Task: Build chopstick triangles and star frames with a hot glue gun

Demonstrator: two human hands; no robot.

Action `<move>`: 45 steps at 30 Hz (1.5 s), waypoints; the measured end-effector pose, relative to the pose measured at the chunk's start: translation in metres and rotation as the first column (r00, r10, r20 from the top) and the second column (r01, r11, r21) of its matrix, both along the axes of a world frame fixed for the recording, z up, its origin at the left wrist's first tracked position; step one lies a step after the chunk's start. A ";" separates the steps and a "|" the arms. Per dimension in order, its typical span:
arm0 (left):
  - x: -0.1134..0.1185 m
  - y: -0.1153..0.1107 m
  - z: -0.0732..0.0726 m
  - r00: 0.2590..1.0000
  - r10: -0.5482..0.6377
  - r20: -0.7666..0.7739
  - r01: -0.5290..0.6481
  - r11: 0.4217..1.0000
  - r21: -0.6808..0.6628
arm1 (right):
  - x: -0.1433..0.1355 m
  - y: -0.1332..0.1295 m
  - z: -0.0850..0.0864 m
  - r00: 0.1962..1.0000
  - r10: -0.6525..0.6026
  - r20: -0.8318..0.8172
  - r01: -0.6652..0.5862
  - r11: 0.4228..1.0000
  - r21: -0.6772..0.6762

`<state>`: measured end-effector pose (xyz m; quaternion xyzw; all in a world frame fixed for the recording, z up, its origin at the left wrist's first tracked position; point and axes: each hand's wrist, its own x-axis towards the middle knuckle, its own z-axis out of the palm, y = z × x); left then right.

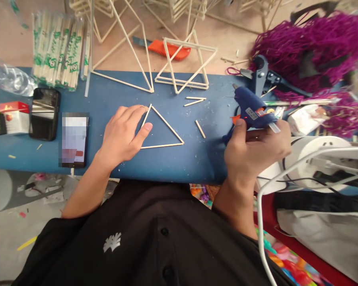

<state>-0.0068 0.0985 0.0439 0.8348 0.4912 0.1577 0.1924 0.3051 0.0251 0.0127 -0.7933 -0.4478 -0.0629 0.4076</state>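
Pale wooden sticks form a flat triangle (167, 124), which I find lying on the blue work surface (203, 165) between both hands. Left hand (123, 133): palm down over the triangle's left side, fingers close together, thumb spread apart from them (whether they pinch the stick, I cannot tell). Right hand (256, 149): fingers wrapped around a blue glue gun (249, 103), its nozzle directed away from the body, a translucent glue stick (274, 127) protruding at the rear. Between the triangle and the glue gun I record one short loose stick (200, 129). Beyond the triangle stand two angular stick frames, with an orange-handled cutter (170, 49) behind them. Far left, I note a plastic-wrapped bundle of sticks (58, 51) and two dark phones (one screen is pixelated). Purple stringy material (310, 51) is heaped at far right.
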 end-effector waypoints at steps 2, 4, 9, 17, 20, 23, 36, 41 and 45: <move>0.000 0.000 -0.001 1.000 -0.009 0.007 0.009 1.000 0.007 | 0.000 0.004 -0.001 1.000 0.010 -0.010 -0.010 1.000 0.001; 0.000 0.001 -0.002 1.000 -0.017 0.008 0.017 1.000 0.019 | 0.001 0.007 -0.002 1.000 0.028 -0.013 -0.028 1.000 -0.002; 0.001 0.001 -0.004 0.999 -0.030 -0.031 0.031 0.999 0.042 | -0.001 0.002 0.000 0.998 0.047 0.035 -0.046 0.999 -0.023; 0.004 0.002 -0.006 0.994 -0.050 -0.095 0.055 0.998 0.042 | 0.005 -0.005 -0.025 0.941 0.102 0.322 -0.276 0.782 0.559; 0.005 0.002 -0.005 0.991 -0.055 -0.124 0.059 0.998 0.027 | 0.003 -0.012 -0.029 0.922 0.151 0.356 -0.325 0.803 0.500; 0.005 0.002 -0.006 0.991 -0.050 -0.126 0.052 0.999 0.016 | -0.006 -0.019 -0.020 0.852 0.287 0.437 -0.461 0.807 0.368; 0.006 0.004 -0.009 0.995 -0.078 -0.070 0.081 0.996 0.043 | -0.059 0.013 0.002 0.542 0.840 0.014 -0.824 0.535 -0.189; 0.005 0.004 -0.008 0.994 -0.086 -0.062 0.088 0.996 0.030 | -0.062 0.010 -0.003 0.500 0.863 0.077 -0.834 0.503 -0.228; 0.006 0.004 -0.007 0.994 -0.088 -0.060 0.089 0.996 0.022 | -0.066 0.008 -0.005 0.511 0.853 0.103 -0.813 0.519 -0.264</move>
